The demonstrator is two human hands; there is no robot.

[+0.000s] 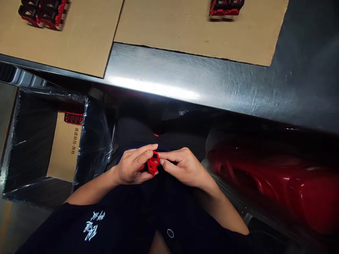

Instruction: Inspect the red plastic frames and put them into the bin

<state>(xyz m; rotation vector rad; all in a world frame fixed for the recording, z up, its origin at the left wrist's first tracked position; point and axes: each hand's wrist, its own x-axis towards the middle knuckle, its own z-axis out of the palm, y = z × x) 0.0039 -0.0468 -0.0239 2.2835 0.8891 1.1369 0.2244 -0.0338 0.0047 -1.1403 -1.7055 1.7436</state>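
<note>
A small red metal part [153, 164] with cut-out openings sits between both hands above my lap. My left hand [132, 165] is closed round its left side, thumb under and fingers over it. My right hand [182, 166] pinches the part's right edge with fingertips pressed together. Both hands are below the edge of the steel table [212, 84], over my dark clothing.
Cardboard sheets [79, 42] lie on the table, with red and black parts at the far left [42, 12] and at the top right [225, 7]. A plastic-lined box [39, 141] holding one red part [73, 118] stands at left. A red plastic crate [286, 183] is at right.
</note>
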